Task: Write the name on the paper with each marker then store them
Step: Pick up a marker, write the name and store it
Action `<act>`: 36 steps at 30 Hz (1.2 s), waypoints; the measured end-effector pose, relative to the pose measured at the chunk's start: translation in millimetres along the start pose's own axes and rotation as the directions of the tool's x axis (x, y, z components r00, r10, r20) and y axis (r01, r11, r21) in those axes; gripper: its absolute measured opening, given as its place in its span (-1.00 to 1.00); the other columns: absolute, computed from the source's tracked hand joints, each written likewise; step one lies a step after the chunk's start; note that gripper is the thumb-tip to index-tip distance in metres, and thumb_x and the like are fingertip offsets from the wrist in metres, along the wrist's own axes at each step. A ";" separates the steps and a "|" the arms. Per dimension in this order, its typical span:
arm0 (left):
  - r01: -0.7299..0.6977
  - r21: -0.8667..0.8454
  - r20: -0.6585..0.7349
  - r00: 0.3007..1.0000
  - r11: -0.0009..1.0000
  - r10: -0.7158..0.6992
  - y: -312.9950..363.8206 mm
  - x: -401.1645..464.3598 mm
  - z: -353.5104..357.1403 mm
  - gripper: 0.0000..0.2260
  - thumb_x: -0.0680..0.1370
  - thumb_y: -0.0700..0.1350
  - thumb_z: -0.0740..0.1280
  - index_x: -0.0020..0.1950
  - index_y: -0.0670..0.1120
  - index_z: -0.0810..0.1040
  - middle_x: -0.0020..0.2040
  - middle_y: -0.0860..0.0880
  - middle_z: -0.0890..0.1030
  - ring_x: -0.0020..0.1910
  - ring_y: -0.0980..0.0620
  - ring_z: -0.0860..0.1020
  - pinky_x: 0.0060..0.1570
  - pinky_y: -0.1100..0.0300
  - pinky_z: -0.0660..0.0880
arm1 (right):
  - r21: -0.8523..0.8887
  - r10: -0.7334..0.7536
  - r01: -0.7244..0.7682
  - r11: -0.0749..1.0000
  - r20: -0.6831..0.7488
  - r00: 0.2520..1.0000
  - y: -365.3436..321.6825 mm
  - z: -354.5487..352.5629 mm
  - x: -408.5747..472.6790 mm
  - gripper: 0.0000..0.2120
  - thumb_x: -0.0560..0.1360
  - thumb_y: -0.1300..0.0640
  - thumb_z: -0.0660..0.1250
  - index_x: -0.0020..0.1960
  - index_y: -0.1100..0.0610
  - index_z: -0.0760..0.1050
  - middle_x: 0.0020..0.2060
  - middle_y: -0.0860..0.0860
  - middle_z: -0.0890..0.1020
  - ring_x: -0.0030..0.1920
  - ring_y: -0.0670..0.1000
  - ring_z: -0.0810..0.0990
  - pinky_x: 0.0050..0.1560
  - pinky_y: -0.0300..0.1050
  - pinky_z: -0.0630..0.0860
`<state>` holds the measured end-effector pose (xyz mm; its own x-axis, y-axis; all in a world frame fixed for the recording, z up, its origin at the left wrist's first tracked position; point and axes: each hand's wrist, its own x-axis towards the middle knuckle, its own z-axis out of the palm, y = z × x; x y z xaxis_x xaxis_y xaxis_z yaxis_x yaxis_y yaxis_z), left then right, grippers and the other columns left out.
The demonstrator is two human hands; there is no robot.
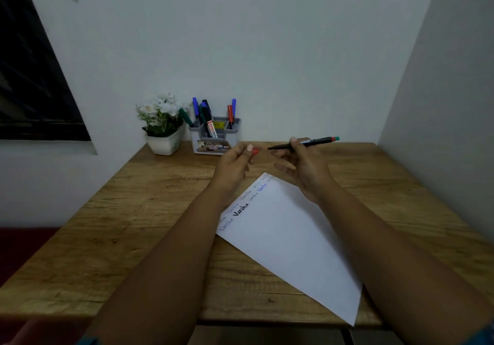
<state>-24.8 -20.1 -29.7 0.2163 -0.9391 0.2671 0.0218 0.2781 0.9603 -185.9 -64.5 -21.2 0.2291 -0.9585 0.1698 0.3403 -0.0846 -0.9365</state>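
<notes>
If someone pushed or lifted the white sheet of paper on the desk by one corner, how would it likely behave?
The paper looks like a single thin sheet, so it would probably flop and bend if lifted by a corner. It lies flat on the smooth wooden table with nothing weighing it down, so a push would likely slide it easily. It seems very light.

Black marker (304,143) with red-and-green end; red cap (255,151). White paper (288,240) bears black and blue writing. Grey holder (215,136); wood-grain brown table (133,224).

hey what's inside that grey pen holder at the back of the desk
The grey pen holder holds markers standing upright: blue, green, black and a red-labelled one on its left side, a red and a blue on its right. Their lower ends are hidden by its walls, as is anything lying at the bottom.
</notes>
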 end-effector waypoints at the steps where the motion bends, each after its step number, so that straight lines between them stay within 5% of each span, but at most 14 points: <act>1: 0.006 0.015 0.002 1.000 1.000 -0.006 0.2 -0.2 0.5 -0.83 0.63 -0.07 0.24 -0.02 0.00 0.63 -0.38 0.22 0.56 -0.44 0.27 0.38 -0.41 0.40 0.32 | 0.008 0.000 0.000 1.000 0.006 1.000 0.1 -0.9 0.2 -0.83 0.65 0.01 0.19 0.00 0.10 0.44 -0.23 0.08 0.70 -0.02 0.03 0.70 -0.03 0.00 0.63; 7: -0.018 0.028 0.070 0.997 0.999 0.016 -1.7 -4.1 4.5 -0.92 0.57 -0.06 0.33 0.01 -0.04 0.58 -0.26 0.22 0.65 -0.30 0.37 0.55 -0.32 0.48 0.43 | -0.047 0.010 -0.005 0.999 0.095 0.995 2.9 1.7 -3.7 -0.68 0.65 0.01 0.18 0.16 0.27 0.45 -0.19 0.11 0.68 0.01 0.03 0.70 0.00 -0.01 0.63; 14: 0.013 0.009 0.146 0.989 1.000 -0.014 1.2 -8.0 3.4 -0.90 0.55 -0.06 0.38 -0.01 -0.08 0.56 -0.36 0.21 0.60 -0.43 0.34 0.50 -0.42 0.48 0.39 | -0.194 -0.017 0.044 0.980 0.141 0.990 6.1 9.1 -14.1 -0.79 0.55 0.11 0.37 0.04 0.27 0.54 0.05 0.13 0.68 0.09 0.05 0.65 0.15 -0.02 0.54; 17: 0.031 -0.009 0.138 0.990 0.999 -0.030 3.3 -7.0 2.3 -0.91 0.53 -0.09 0.40 -0.04 -0.08 0.56 -0.39 0.20 0.58 -0.44 0.33 0.49 -0.44 0.45 0.40 | -0.209 0.007 0.020 0.978 0.128 0.992 6.4 9.9 -17.7 -0.90 0.48 0.11 0.46 -0.06 0.11 0.60 -0.11 0.04 0.65 -0.08 -0.02 0.59 0.05 -0.05 0.54; 19: 0.026 0.013 0.064 0.998 1.000 -0.027 7.5 -2.9 -5.9 -0.95 0.51 -0.11 0.41 -0.06 -0.06 0.59 -0.35 0.18 0.59 -0.43 0.30 0.46 -0.43 0.43 0.39 | -0.192 -0.055 0.072 0.979 0.091 0.994 0.6 7.6 -13.9 -0.82 0.47 0.16 0.47 0.05 0.12 0.59 -0.22 -0.02 0.66 -0.19 -0.05 0.60 -0.07 -0.12 0.58; 23: 0.069 0.080 -0.017 0.998 0.994 -0.067 10.0 5.0 -29.7 -0.98 0.52 -0.14 0.39 -0.09 -0.07 0.59 -0.36 0.17 0.55 -0.40 0.23 0.42 -0.45 0.39 0.36 | -0.121 -0.112 0.106 0.987 -0.047 0.993 -5.2 1.0 -5.4 -0.91 0.59 0.09 0.32 -0.01 0.10 0.53 -0.31 -0.03 0.63 -0.32 -0.10 0.62 -0.25 -0.25 0.55; 26: 0.083 0.118 0.011 0.996 0.990 -0.085 7.0 1.4 -32.7 -0.93 0.49 -0.09 0.44 -0.07 -0.05 0.60 -0.38 0.18 0.53 -0.42 0.25 0.41 -0.48 0.43 0.34 | -0.420 -0.180 0.194 0.887 0.074 0.981 8.3 3.3 -7.1 -0.85 0.61 0.17 0.29 -0.14 0.10 0.54 -0.29 0.03 0.61 -0.32 -0.18 0.62 -0.21 -0.33 0.54; 31: 0.014 0.153 -0.067 0.998 0.988 -0.004 9.0 -0.1 -42.2 -0.72 0.36 0.00 0.54 -0.06 -0.14 0.65 -0.17 0.05 0.64 -0.19 0.18 0.56 -0.26 0.31 0.43 | -0.475 -0.283 0.330 0.816 0.170 0.944 13.9 15.4 -6.4 -0.92 0.56 0.22 0.36 -0.10 0.14 0.60 -0.35 0.01 0.65 -0.30 -0.09 0.66 -0.13 -0.20 0.64; 36: -0.049 0.223 -0.027 0.998 0.974 0.057 12.6 1.4 -54.2 -0.85 0.40 -0.10 0.52 -0.20 -0.11 0.59 -0.31 0.13 0.62 -0.35 0.33 0.54 -0.35 0.49 0.43 | -0.610 -0.330 0.433 0.663 0.281 0.901 20.5 19.0 -9.8 -0.88 0.57 0.19 0.34 -0.07 0.23 0.60 -0.34 0.05 0.66 -0.30 0.01 0.65 -0.16 -0.12 0.58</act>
<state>28.7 -7.0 -21.7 0.2436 -0.9160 0.3187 -0.2071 0.2719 0.9398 -163.8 -51.7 -36.3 0.3506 -0.7592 0.5484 -0.2315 -0.6377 -0.7347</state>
